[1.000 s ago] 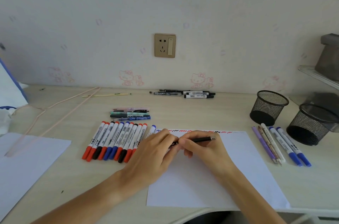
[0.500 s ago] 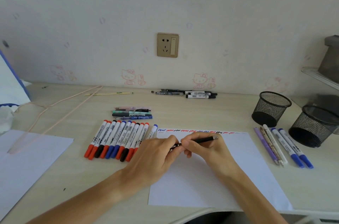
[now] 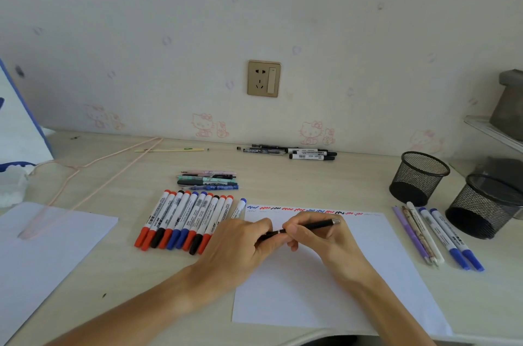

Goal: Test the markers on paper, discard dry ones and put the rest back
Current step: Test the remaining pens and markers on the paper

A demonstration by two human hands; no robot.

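Black pen (image 3: 311,226), long axis left-right, silver end rightward; both hands' fingers (image 3: 294,229) pinch it above white paper (image 3: 368,275) on pale wooden surface (image 3: 141,275).

Both hands meet over the white sheet (image 3: 325,289), gripping one black pen (image 3: 311,225): the left hand (image 3: 243,249) curls round its left end, the right hand (image 3: 319,235) pinches its middle. Coloured squiggles (image 3: 305,209) run along the sheet's far edge. A marker row (image 3: 184,221) lies left of the sheet, two mesh cups (image 3: 418,178) right of it.
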